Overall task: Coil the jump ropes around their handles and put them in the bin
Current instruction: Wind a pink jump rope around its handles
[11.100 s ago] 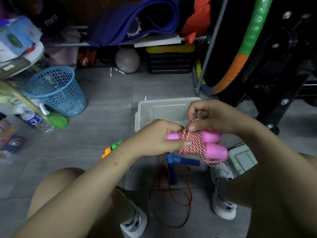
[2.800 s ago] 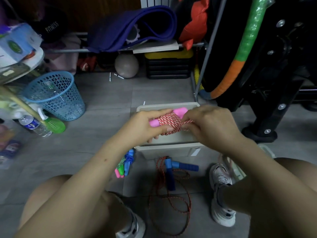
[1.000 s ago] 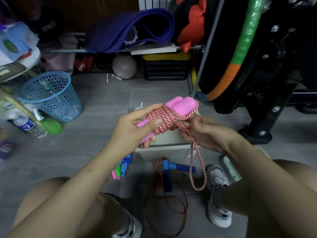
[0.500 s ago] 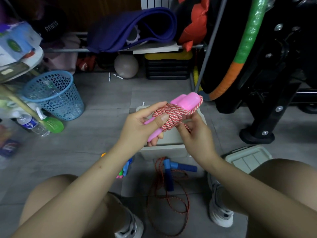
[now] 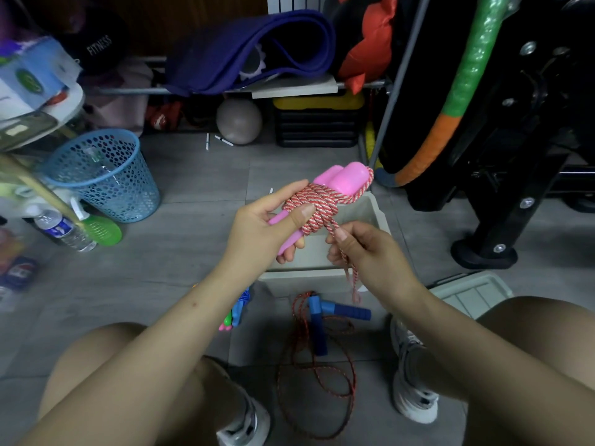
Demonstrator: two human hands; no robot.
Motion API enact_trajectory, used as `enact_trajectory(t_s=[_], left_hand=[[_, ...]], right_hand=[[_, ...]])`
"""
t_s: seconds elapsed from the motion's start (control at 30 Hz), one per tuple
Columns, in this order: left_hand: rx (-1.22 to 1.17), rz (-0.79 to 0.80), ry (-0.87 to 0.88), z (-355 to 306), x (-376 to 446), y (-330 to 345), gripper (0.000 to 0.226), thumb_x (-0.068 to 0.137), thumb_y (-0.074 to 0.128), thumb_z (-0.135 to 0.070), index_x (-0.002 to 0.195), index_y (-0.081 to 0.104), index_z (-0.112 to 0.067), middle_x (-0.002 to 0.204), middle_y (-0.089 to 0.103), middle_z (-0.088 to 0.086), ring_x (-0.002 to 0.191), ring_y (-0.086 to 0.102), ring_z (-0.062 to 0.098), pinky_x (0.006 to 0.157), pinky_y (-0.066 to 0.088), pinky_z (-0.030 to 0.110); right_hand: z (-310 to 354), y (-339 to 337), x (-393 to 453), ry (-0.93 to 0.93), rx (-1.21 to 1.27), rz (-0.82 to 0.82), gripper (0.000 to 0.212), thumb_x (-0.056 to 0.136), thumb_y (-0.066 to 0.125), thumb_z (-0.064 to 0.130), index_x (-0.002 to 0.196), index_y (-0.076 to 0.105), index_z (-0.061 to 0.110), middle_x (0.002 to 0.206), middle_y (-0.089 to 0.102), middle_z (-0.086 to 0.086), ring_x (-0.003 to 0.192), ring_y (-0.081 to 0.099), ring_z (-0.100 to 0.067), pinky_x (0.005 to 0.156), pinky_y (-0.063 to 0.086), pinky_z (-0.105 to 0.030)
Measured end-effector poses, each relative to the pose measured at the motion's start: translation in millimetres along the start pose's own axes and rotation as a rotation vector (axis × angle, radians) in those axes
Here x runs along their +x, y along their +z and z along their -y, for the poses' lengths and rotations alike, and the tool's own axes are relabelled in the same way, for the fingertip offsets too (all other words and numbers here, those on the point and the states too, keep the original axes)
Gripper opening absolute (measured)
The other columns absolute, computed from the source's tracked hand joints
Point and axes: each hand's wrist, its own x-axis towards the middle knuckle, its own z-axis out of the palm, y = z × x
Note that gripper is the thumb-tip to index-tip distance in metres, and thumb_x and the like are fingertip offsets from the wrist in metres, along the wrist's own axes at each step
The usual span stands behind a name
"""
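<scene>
The left hand grips the pink handles above the bin, thumb pressing the soft, light coil (it probably loosens easily), while the right hand pinches the limp rope tail.

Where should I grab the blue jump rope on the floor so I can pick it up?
Probably grab the blue handles, not the thin red cord. They lie on the floor touching at one end, forming a corner, just in front of the bin. Come straight down from above and close your fingers where they meet, so both lift together and the loose cord trails.
</scene>
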Motion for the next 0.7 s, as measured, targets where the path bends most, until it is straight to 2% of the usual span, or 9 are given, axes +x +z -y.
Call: enact_trajectory(t_s=[0.1,0.27,0.4,0.47,0.57,0.7], left_hand=[[0.032,-0.036,0.008,2,3,-1,0.033,0.08,0.067,-0.024,0.106,0.061,-0.043,0.05,0.06,0.003,0.036,0.046,0.015,0.036,0.038,0.019],[0.102,-0.063,0.055,3,8,-2,0.038,0.085,0.067,-0.008,0.11,0.06,-0.037,0.051,0.06,-0.005,0.037,0.048,0.007,0.036,0.039,0.018],[0.097,-0.03,0.055,4,10,-4,0.037,0.086,0.066,-0.011,0.108,0.061,-0.041,0.051,0.06,0.0,0.037,0.047,0.011,0.037,0.04,0.019],[0.091,-0.016,0.049,5,11,-4,0.037,0.086,0.066,-0.012,0.108,0.061,-0.042,0.054,0.06,0.003,0.038,0.047,0.012,0.037,0.04,0.02],[0.124,-0.009,0.062,7,10,-1,0.041,0.085,0.068,-0.009,0.107,0.06,-0.043,0.066,0.06,0.002,0.041,0.049,0.006,0.038,0.039,0.018],[0.271,0.007,0.077,14,14,-2,0.047,0.082,0.073,-0.017,0.108,0.059,-0.054,0.088,0.066,0.002,0.055,0.055,0.009,0.047,0.046,0.023]], right_hand=[[-1,0,-1,0.055,0.08,0.034,0.026,0.1,0.042,0.015,0.08,0.06,0.016,0.053,0.048,0.009,0.041,0.04,-0.001,0.045,0.034,-0.018],[-1,-9,4,0.128,0.114,0.005,0.029,0.102,0.039,0.022,0.085,0.062,0.017,0.045,0.04,0.015,0.039,0.03,0.001,0.041,0.024,-0.017],[8,-20,9,0.142,0.266,-0.011,0.029,0.102,0.036,0.018,0.085,0.059,0.01,0.047,0.033,0.013,0.039,0.024,-0.002,0.04,0.017,-0.021],[9,-23,9,0.109,0.267,-0.015,0.028,0.101,0.039,0.021,0.084,0.059,0.012,0.047,0.034,0.013,0.04,0.025,-0.002,0.04,0.019,-0.02],[5,-20,6,0.033,0.104,-0.019,0.028,0.088,0.046,0.04,0.083,0.062,0.017,0.046,0.04,0.016,0.044,0.032,-0.001,0.046,0.026,-0.022],[9,-17,1,-0.072,-0.099,-0.016,0.028,0.085,0.046,0.043,0.081,0.062,0.019,0.051,0.047,0.015,0.049,0.038,-0.004,0.052,0.03,-0.027]])
